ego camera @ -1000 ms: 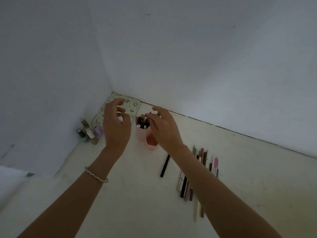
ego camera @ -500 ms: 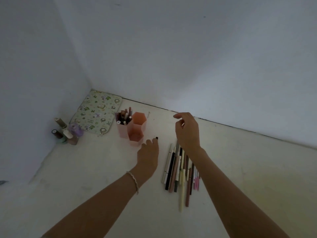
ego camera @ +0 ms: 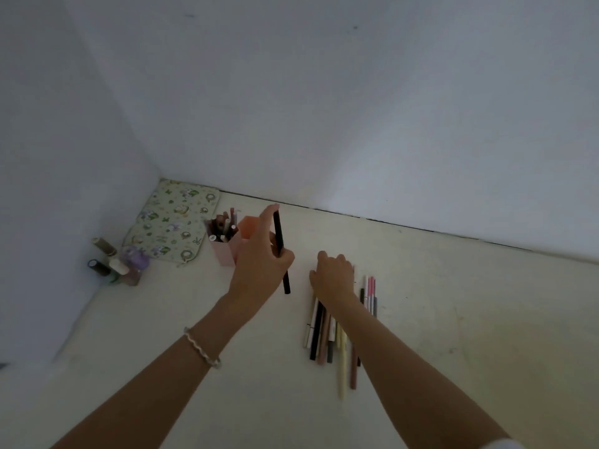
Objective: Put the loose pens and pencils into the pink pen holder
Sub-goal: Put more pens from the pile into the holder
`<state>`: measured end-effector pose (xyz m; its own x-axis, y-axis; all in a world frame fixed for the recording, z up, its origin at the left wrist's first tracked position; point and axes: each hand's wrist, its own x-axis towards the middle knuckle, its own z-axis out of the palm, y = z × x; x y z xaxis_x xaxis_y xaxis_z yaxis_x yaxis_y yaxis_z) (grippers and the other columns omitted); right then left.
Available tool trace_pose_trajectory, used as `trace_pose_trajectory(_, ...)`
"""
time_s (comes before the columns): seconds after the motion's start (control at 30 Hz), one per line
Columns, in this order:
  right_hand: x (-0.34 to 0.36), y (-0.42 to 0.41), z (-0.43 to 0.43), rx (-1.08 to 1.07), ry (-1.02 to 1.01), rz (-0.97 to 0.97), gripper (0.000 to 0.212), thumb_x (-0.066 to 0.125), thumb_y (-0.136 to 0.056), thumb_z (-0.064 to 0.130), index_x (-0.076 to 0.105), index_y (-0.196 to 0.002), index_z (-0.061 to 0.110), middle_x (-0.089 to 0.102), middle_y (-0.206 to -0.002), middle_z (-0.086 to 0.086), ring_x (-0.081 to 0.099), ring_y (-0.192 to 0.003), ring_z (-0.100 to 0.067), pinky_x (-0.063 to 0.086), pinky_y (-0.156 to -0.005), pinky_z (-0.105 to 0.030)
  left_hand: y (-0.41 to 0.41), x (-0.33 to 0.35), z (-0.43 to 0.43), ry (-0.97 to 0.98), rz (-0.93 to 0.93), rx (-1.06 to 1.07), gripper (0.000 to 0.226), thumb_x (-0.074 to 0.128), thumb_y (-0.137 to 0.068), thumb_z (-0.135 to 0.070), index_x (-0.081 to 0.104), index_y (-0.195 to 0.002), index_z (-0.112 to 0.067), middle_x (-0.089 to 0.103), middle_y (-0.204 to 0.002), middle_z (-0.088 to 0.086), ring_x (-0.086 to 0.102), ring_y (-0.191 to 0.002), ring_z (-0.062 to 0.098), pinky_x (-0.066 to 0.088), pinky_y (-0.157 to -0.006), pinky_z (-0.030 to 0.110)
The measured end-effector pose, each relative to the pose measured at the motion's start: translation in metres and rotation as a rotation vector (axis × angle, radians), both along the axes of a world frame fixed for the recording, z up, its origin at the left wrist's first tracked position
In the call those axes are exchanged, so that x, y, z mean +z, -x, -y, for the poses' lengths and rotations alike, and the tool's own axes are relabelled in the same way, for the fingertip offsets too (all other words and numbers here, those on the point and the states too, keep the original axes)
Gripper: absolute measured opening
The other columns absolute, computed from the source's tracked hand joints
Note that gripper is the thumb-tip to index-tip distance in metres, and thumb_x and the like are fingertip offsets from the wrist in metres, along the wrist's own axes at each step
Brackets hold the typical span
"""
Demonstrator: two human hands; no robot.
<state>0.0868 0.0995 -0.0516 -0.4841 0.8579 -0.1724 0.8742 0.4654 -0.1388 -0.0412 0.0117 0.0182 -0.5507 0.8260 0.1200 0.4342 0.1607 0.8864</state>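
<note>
The pink pen holder (ego camera: 223,252) stands on the pale floor near the wall corner, with several pens sticking out of its left cell and a peach cell (ego camera: 248,229) beside it. My left hand (ego camera: 259,257) is raised just right of the holder and grips a black pen (ego camera: 280,251) held nearly upright. My right hand (ego camera: 334,275) rests palm down on the far end of a pile of loose pens and pencils (ego camera: 327,335) lying side by side on the floor; whether its fingers grip one is hidden.
A floral fabric pouch (ego camera: 173,222) lies flat in the corner behind the holder. Several small bottles (ego camera: 118,260) stand against the left wall. White walls close the space on the left and at the back.
My left hand has lifted the black pen off the floor and brought it up beside the holder. My right hand has dropped onto the pile of pens.
</note>
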Motion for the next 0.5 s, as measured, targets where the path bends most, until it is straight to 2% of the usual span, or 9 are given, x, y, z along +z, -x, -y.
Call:
trace_pose_trajectory(0.1,-0.012,0.005,0.002,0.021,-0.024,-0.004,0.010,0.045,-0.091,0.008,0.052,-0.096,0.012,0.063,-0.084,-0.004,0.056,-0.091,-0.024,0.034,-0.071,-0.031,0.011,0.007,0.004,-0.048,0.029,0.035,0.067,0.063,-0.084,-0.004,0.035,-0.133,-0.039,0.059,-0.090,0.002,0.063,-0.073,0.018,0.060,-0.067,0.031)
trace_pose_trajectory(0.17,-0.017,0.007,0.000,0.007,0.008,-0.074,0.016,0.046,-0.089,0.007,0.056,-0.100,0.010,0.065,-0.087,-0.005,0.057,-0.092,-0.024,0.038,-0.074,-0.032,0.020,0.013,0.004,-0.104,0.014,0.094,0.063,0.063,-0.085,-0.003,0.036,-0.129,-0.038,0.059,-0.085,-0.005,0.064,-0.068,0.013,0.058,-0.060,0.023)
trace_pose_trajectory(0.23,-0.011,0.009,-0.005,-0.106,0.118,-0.294,0.023,0.053,-0.089,0.012,0.062,-0.110,0.007,0.069,-0.090,-0.007,0.061,-0.088,-0.022,0.048,-0.076,-0.030,0.033,0.022,0.000,-0.165,-0.024,0.158,0.058,0.064,-0.087,-0.005,0.037,-0.128,-0.036,0.057,-0.085,-0.012,0.065,-0.066,0.005,0.051,-0.052,0.010)
trace_pose_trajectory(0.27,-0.004,0.011,-0.008,-0.191,0.169,-0.440,0.025,0.058,-0.088,0.013,0.065,-0.111,0.005,0.069,-0.088,-0.006,0.063,-0.079,-0.017,0.051,-0.071,-0.022,0.041,0.028,-0.003,-0.198,-0.031,0.182,0.055,0.064,-0.088,-0.006,0.038,-0.128,-0.034,0.057,-0.087,-0.013,0.066,-0.065,0.001,0.049,-0.050,0.009)
trace_pose_trajectory(0.33,0.018,0.014,-0.019,-0.350,0.168,-0.716,0.020,0.064,-0.084,0.010,0.070,-0.102,0.005,0.067,-0.081,-0.001,0.057,-0.064,-0.003,0.041,-0.057,-0.002,0.059,0.039,-0.012,-0.261,-0.045,0.222,0.052,0.064,-0.090,-0.009,0.037,-0.127,-0.033,0.060,-0.090,-0.012,0.068,-0.063,0.001,0.051,-0.050,0.012)
trace_pose_trajectory(0.37,0.031,0.016,-0.025,-0.417,0.144,-0.826,0.016,0.065,-0.083,0.010,0.071,-0.097,0.007,0.067,-0.080,0.001,0.055,-0.063,-0.002,0.038,-0.056,0.001,0.068,0.044,-0.016,-0.282,-0.067,0.234,0.050,0.063,-0.090,-0.009,0.036,-0.127,-0.031,0.060,-0.090,-0.011,0.069,-0.063,0.003,0.053,-0.051,0.014)
trace_pose_trajectory(0.43,0.057,0.019,-0.040,-0.515,0.117,-1.017,0.009,0.065,-0.083,0.011,0.069,-0.090,0.013,0.066,-0.078,0.004,0.055,-0.064,-0.005,0.037,-0.056,0.000,0.080,0.051,-0.027,-0.297,-0.133,0.236,0.049,0.063,-0.090,-0.010,0.035,-0.127,-0.028,0.060,-0.089,-0.014,0.070,-0.063,0.003,0.054,-0.053,0.015)
trace_pose_trajectory(0.5,0.081,0.021,-0.051,-0.572,0.115,-1.141,0.009,0.064,-0.082,0.012,0.068,-0.089,0.017,0.064,-0.075,0.005,0.054,-0.061,-0.004,0.040,-0.059,-0.009,0.085,0.053,-0.039,-0.277,-0.193,0.228,0.050,0.063,-0.091,-0.009,0.034,-0.127,-0.029,0.059,-0.089,-0.015,0.069,-0.064,0.001,0.054,-0.053,0.013)
